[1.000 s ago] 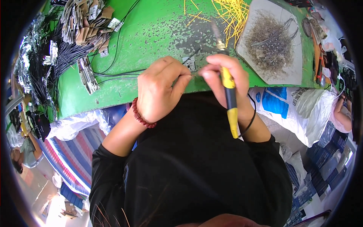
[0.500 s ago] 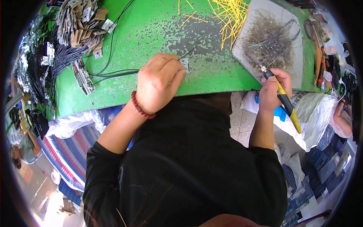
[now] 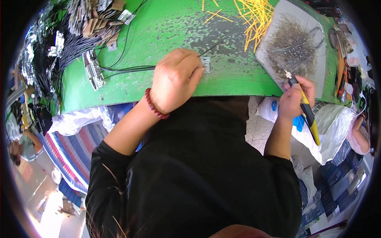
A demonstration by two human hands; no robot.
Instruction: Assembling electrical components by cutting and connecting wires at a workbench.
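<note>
My left hand is closed over black cables on the green tabletop, its fingers bent and the fingertips hidden from view. Beside those fingers lies a small silvery metal plate with holes; a thin dark wire end pokes out above it. In my right hand is a yellow-and-black soldering iron, gripped like a pen. Its metal tip hangs over the near part of a pale grey board, which carries a dark messy patch and a loose bundle of grey wire.
Yellow thin sticks are heaped left of the board. A metal strip of parts lies at the left, near piled cables with cardboard tags. Hand tools line the right edge. White sacking hangs below the table's front edge.
The whole view has shifted slightly, so the table things appear further right. Both hands keep their grips and stay in nearly the same places over the table.
</note>
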